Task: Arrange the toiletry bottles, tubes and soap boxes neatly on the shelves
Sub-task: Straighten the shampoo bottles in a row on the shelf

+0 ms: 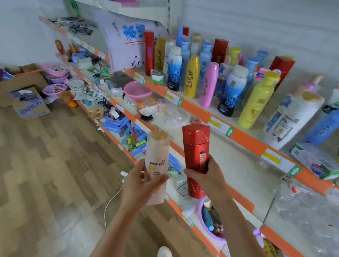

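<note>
Currently held, left hand [141, 182]: we grip a pale peach Pantene bottle [157, 162] with a gold cap, upright, fingers [135, 171] curled round its lower half and the thumb across the label.
Held, right hand [205, 177]: we hold a red bottle [196, 156] with a faceted red cap, upright and leaning slightly left, fingers wrapped round its middle.
Position of both bottles: raised side by side in front of the shelving, close together but not touching, below the level of the stocked shelf.
Stocked shelf [247, 139]: orange-edged, with yellow price tags; it carries a crowd of standing bottles.
Shelf contents, left part: a tall red bottle [148, 51], yellow bottles, a dark-and-blue bottle [174, 70], a pink bottle [209, 85].
Shelf contents, right part: a large yellow bottle [257, 101], a big white bottle [293, 118] with a gold cap, a blue bottle [328, 123] leaning.
Shelf edge, far right: a soap box [316, 161] lying at the front.
Middle shelf: a pink basin [137, 91] and clear plastic bags.
Floor [46, 162]: wood-pattern, with cardboard boxes [28, 100] at the far left.
</note>
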`<state>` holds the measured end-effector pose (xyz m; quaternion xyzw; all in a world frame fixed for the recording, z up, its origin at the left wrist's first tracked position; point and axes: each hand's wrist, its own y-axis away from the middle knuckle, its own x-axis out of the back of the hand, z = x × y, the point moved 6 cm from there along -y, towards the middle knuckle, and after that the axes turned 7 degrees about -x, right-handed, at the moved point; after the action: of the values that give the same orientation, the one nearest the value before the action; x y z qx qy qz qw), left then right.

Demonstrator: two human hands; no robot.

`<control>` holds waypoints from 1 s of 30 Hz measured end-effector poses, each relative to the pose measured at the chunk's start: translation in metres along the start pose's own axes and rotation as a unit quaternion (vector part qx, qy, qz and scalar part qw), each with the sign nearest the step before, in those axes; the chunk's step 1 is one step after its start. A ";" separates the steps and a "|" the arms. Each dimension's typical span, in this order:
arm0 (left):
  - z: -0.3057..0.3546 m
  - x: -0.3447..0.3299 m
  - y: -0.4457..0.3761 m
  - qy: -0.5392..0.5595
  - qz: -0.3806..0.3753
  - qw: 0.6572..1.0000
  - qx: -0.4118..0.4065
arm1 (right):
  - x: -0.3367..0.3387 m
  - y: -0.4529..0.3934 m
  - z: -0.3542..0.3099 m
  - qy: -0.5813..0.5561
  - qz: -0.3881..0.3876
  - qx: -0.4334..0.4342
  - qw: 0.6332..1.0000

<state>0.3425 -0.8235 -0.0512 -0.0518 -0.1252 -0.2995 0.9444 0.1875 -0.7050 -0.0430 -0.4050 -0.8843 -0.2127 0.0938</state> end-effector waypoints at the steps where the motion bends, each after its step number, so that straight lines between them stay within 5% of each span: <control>1: 0.001 0.003 -0.013 -0.003 0.001 1.000 -0.002 | -0.004 -0.010 -0.006 -0.002 -0.001 0.003 1.000; 10: 0.016 0.010 -0.113 0.013 0.007 1.000 -0.015 | -0.022 -0.092 -0.053 -0.001 0.001 0.005 1.000; 30: -0.015 0.101 -0.297 -0.026 -0.115 0.992 -0.039 | -0.153 -0.194 -0.128 -0.023 0.070 -0.037 0.997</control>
<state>0.2534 -1.1243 -0.0319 -0.0815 -0.1435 -0.4095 0.8973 0.1402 -0.9786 -0.0384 -0.4740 -0.8472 -0.2286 0.0727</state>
